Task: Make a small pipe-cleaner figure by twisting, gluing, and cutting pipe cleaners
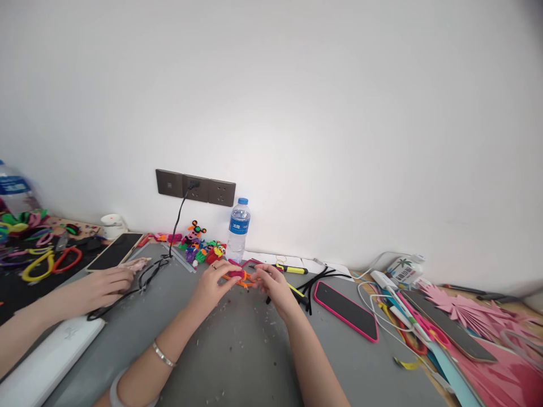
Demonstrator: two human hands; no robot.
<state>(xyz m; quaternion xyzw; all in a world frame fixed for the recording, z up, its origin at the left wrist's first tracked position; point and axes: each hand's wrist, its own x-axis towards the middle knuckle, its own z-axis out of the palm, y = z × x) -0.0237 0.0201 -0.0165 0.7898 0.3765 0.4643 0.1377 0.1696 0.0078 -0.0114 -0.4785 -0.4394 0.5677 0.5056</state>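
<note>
A small magenta and orange figure of fuzzy pipe cleaners is pinched in the fingertips of my left hand, a little above the grey mat. My right hand is beside it, thumb and fingers drawn together at the figure's right side. What those fingertips hold, if anything, is too small to make out. Orange strands stick out below the figure between both hands. Behind my left hand, several colourful pipe-cleaner figures stand by the wall. Black pipe cleaners lie to the right of my right hand.
A water bottle stands behind my hands. Right lie a pink-cased phone, a white cable and pink folded paper. Left are another person's hand, a black cord, a white box, a phone and scissors.
</note>
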